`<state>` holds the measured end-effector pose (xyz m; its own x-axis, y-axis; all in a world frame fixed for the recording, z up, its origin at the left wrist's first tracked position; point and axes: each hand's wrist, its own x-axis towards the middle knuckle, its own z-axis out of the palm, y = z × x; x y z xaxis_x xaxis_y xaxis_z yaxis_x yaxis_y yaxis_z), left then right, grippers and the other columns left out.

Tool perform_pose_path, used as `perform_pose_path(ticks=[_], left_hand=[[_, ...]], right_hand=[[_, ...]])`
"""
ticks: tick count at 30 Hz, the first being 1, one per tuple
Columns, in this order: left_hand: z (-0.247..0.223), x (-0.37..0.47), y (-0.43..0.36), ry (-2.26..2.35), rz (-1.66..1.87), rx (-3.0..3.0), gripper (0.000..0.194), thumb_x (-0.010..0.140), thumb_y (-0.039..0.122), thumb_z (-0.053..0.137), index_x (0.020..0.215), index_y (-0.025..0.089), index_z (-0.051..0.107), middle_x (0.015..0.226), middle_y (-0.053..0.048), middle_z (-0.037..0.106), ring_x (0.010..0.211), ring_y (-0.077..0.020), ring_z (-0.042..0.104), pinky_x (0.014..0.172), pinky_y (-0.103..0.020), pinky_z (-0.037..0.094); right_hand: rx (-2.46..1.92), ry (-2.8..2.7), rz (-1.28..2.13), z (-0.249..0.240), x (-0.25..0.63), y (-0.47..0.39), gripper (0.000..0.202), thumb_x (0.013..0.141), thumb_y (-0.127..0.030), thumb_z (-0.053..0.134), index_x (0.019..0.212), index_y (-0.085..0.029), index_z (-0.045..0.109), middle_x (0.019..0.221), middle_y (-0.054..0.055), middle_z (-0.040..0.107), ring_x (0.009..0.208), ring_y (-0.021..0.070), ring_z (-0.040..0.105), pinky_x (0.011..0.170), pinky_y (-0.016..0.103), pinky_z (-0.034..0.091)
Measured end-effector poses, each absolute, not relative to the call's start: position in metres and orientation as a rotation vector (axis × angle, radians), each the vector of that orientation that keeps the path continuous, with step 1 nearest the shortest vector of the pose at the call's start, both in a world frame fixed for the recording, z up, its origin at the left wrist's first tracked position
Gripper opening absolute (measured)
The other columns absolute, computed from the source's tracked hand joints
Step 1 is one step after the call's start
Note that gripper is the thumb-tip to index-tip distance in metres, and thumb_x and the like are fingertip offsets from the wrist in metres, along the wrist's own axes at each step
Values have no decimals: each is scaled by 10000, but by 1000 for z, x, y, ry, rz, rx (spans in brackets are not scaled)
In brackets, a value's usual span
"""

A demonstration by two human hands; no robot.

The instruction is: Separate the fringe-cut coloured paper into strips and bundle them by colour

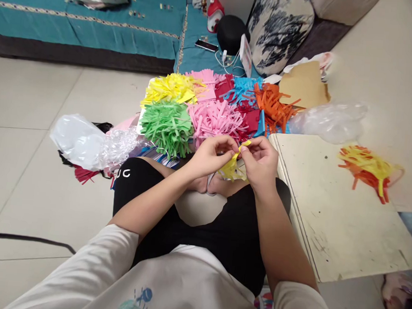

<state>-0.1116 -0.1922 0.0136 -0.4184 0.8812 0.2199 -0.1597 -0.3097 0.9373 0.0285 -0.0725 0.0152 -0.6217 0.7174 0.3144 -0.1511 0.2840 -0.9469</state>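
Between my two hands, above my lap, is a yellow fringed paper piece, its top twisted narrow and its strips hanging down. My left hand pinches the twisted part from the left. Close against it, my right hand grips the upper end with thumb and fingers. Just beyond them lie piles of fringed paper: green, pink, yellow, blue and orange. Dark red paper sits between the pink and the orange.
On the right, a cream board bears yellow and orange tassels. Clear plastic and brown card lie behind it. A white plastic bag is at left. A phone rests on the teal sofa.
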Motion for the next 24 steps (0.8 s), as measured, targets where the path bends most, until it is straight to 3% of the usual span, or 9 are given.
perform_pose_path(ticks=[5, 10, 17, 20, 24], left_hand=[[15, -105, -194, 1305, 1810, 1068, 337, 854, 439, 1053, 893, 198, 821, 923, -43, 833, 902, -195, 767, 909, -317, 597], [13, -105, -193, 1326, 1795, 1062, 297, 841, 392, 1051, 872, 196, 830, 919, -47, 849, 902, -192, 779, 925, -319, 617], [1, -115, -189, 941, 1604, 740, 448, 727, 448, 1147, 900, 153, 859, 907, -86, 876, 824, -202, 831, 870, -335, 654], [1, -121, -189, 776, 1510, 672, 490, 708, 449, 1177, 920, 136, 866, 905, -106, 883, 847, -218, 862, 898, -346, 679], [5, -125, -191, 640, 1401, 623, 494, 698, 409, 1193, 919, 152, 834, 903, -102, 882, 835, -231, 882, 822, -323, 705]], right_hand=[[-542, -1781, 1396, 15, 30, -68, 381, 882, -466, 1023, 899, -302, 680, 889, 2, 722, 823, 213, 698, 761, 369, 640], [-537, -1780, 1425, 17, 30, -68, 345, 880, -426, 1013, 886, -307, 690, 864, 7, 738, 781, 216, 706, 716, 376, 639], [-498, -1719, 1869, 31, 36, -64, 245, 856, -368, 995, 1026, -292, 834, 753, -34, 708, 599, 155, 638, 585, 316, 578], [-462, -1759, 1976, 37, 43, -57, 331, 838, -464, 1056, 994, -270, 838, 735, -20, 736, 606, 167, 683, 590, 315, 593], [-401, -1892, 1874, 39, 50, -46, 501, 747, -612, 1147, 935, -264, 838, 784, 8, 775, 661, 179, 728, 609, 309, 606]])
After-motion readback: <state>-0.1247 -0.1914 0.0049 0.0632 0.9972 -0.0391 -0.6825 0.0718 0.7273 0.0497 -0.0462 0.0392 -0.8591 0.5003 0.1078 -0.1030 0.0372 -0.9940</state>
